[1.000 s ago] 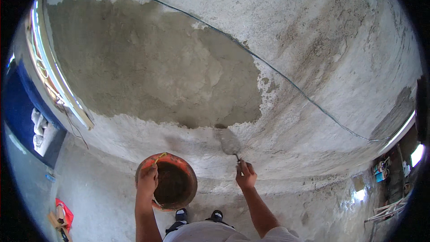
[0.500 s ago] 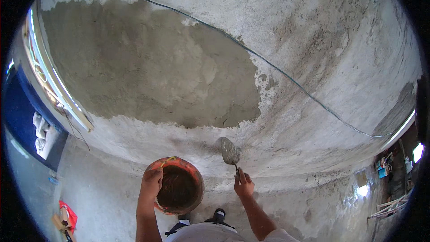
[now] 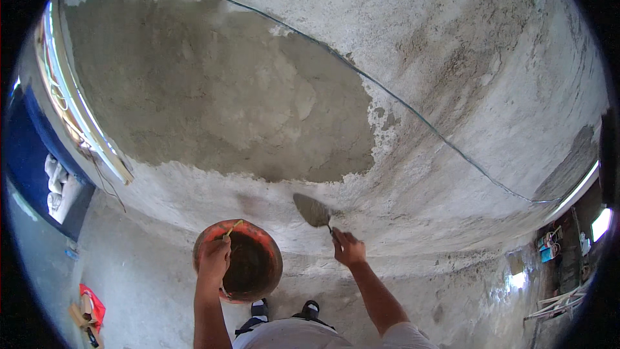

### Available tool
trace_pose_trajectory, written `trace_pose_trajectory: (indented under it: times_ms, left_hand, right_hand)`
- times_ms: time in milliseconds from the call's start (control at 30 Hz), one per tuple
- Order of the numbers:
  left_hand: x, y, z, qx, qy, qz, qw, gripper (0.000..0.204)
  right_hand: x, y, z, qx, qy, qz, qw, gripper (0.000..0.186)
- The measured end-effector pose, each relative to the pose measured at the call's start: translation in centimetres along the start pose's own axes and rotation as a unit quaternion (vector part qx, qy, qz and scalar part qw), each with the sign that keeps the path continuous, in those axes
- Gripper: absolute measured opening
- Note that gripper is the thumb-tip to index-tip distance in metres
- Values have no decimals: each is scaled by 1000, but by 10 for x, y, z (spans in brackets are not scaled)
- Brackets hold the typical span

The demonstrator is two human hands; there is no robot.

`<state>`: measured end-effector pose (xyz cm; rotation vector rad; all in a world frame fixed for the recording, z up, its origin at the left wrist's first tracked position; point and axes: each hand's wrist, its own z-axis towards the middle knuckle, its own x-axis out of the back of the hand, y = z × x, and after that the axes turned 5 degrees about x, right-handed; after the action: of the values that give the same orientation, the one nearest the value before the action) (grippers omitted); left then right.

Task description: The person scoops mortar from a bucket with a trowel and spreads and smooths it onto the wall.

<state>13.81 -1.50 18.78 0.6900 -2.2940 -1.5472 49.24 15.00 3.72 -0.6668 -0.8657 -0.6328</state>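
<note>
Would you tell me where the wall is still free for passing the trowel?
Free: the pale band below the dark wet patch, above the trowel, and right of the string line. Crowded: by the orange pan in the left hand.

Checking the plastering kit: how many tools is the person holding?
2: a round orange mortar pan in the left hand, a pointed metal trowel in the right hand.

The person's left hand (image 3: 214, 260) grips the near-left rim of the round orange pan of dark mortar (image 3: 239, 269), held left of the right hand (image 3: 349, 247). The right hand holds the pointed steel trowel (image 3: 312, 210), whose blade reaches up and left against the rough grey plastered wall (image 3: 452, 58). Above the trowel lies the broad patch of fresh wet plaster (image 3: 213, 90). A thin dark string line (image 3: 413, 116) crosses the wall from upper left to lower right. The person's feet (image 3: 284, 310) stand below, between the arms.
</note>
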Motion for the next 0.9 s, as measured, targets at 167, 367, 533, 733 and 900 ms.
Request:
trace_pose_trajectory:
  times_ms: [167, 367, 533, 733, 900]
  left_hand:
    - [10, -11, 6, 18, 11, -35, 999, 41]
    - [-10, -1, -6, 24, 3, 8, 1000, 43]
    - [-11, -13, 4, 24, -42, 53, 997, 44]
    - [-7, -10, 1, -18, -27, 22, 999, 45]
    - [-21, 2, -13, 33, -20, -27, 999, 36]
  right_hand:
    - [11, -6, -30, -59, 91, 154, 982, 39]
    - [34, 15, 20, -34, 254, 69, 964, 40]
    - [-6, 30, -6, -116, 193, 56, 973, 44]
    - [-2, -4, -59, -66, 172, 121, 975, 40]
    - [41, 12, 13, -8, 270, 115, 956, 36]
